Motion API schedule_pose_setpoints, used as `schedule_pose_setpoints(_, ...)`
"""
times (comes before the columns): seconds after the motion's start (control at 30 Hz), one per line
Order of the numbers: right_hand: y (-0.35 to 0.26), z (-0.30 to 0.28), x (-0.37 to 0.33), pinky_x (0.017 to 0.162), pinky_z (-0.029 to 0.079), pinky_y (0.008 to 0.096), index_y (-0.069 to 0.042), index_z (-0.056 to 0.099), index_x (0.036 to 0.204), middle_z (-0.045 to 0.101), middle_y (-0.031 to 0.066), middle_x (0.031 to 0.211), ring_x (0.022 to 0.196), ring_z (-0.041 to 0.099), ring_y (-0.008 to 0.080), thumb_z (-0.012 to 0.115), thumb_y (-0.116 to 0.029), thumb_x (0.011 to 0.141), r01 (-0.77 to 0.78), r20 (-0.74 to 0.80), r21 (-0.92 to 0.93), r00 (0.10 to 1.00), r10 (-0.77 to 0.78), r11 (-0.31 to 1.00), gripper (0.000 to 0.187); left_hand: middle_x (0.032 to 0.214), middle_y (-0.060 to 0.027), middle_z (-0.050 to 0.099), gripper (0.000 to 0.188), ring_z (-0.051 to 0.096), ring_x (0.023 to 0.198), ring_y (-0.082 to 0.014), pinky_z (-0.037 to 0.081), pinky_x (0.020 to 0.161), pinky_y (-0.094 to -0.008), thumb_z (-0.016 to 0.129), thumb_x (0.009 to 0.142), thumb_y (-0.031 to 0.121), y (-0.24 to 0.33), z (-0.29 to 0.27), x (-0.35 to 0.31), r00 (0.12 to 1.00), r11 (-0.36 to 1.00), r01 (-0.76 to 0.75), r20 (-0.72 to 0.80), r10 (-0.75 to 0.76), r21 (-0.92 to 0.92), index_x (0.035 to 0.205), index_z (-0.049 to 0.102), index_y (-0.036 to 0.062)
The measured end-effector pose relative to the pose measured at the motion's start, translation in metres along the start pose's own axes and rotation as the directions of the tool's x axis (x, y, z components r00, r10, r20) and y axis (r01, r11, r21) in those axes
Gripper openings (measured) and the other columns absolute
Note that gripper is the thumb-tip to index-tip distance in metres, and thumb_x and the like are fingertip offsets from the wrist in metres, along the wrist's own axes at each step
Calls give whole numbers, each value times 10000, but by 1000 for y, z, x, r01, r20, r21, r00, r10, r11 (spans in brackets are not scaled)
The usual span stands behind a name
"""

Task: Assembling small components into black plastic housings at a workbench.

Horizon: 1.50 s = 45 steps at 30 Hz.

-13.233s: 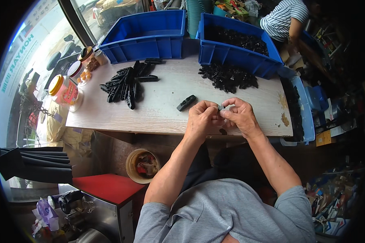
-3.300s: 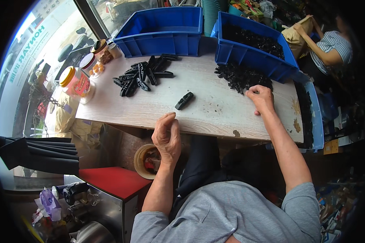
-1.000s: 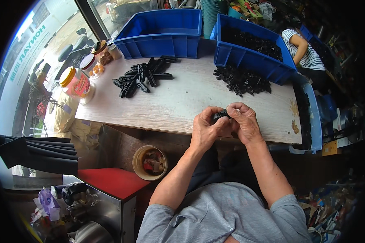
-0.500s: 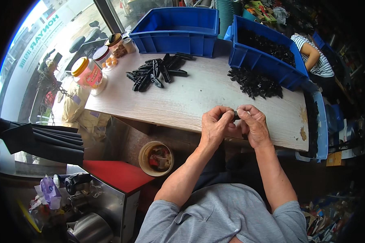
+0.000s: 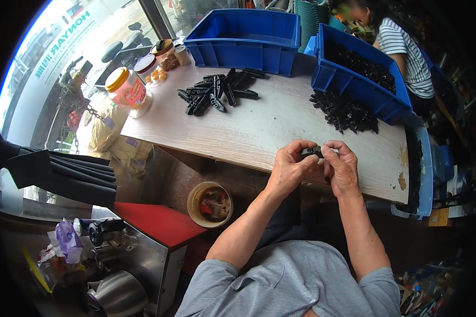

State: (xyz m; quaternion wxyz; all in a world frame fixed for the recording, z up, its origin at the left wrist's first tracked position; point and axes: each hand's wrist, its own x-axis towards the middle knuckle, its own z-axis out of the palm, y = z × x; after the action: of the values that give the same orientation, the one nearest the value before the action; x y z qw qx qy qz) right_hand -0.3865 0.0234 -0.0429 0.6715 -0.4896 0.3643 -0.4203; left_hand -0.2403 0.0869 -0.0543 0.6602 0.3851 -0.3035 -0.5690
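Over the table's near edge, my left hand (image 5: 292, 162) holds a black plastic piece (image 5: 311, 151) between thumb and fingers. The piece is elongated, with pale marks on its upper face. My right hand (image 5: 344, 168) is closed in a pinch at its right end; the fingertips hide that end. Something small and dark shows beneath the right fingers, too covered to name. Beyond my hands lies a heap of small black plastic parts (image 5: 345, 112). Farther left is a loose pile of long black plastic pieces (image 5: 217, 94), some with pale markings.
On the pale table (image 5: 269, 121) stand a blue bin (image 5: 243, 57) at the back and another blue bin (image 5: 322, 79) holding black parts. Lidded jars (image 5: 129, 92) line the left side. A bucket (image 5: 190, 208) sits below, beside a red-topped cabinet (image 5: 156, 222). A person in stripes (image 5: 402, 50) is behind the bins.
The view has shifted, so the table appears farther right. More of the black piece's marked face shows between my hands. The person behind the bins comes further into view.
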Motion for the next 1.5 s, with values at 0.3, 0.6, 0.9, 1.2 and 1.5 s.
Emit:
schedule_pose_setpoints(0.3,0,0,3,494,384,199,-90,691,971,614,-35,704,469,441,36,772,-165,870,-4,-22,126,1000,7,992,150,851,-39,679,258,625,730,-69,515,666,-208,673,891,28,10,5,-2,998,998,55,6,-55,3,1137,619,-31)
schedule_pose_setpoints(0.6,1,-3,2,480,348,191,-80,703,968,592,-51,637,474,427,28,776,-156,864,-26,5,76,1000,26,997,148,845,-46,679,249,625,723,-73,520,673,-211,674,886,36,10,8,-2,999,996,53,-17,-51,74,1117,628,-45)
schedule_pose_setpoints(0.9,-3,-1,0,481,346,181,-70,701,970,602,-42,638,498,479,33,777,-147,856,-69,10,96,998,68,993,158,851,-59,682,227,638,717,-88,537,683,-225,663,911,91,8,3,0,999,984,39,-20,-36,176,1094,641,-42)
schedule_pose_setpoints(1.2,-14,1,2,420,350,210,-79,622,813,532,-38,593,459,470,57,728,-277,876,-99,-15,-135,995,97,986,233,831,-73,676,171,650,666,-113,577,616,-244,654,930,124,5,9,-2,985,999,54,-164,-54,-7,1008,659,-29)
schedule_pose_setpoints(1.5,-8,14,-10,376,348,234,-116,500,705,460,-27,529,410,443,71,700,-415,890,-26,23,-200,999,31,980,405,743,-63,672,107,631,566,-92,562,546,-234,650,909,85,4,8,-4,988,995,41,-142,-54,-92,966,660,-5)
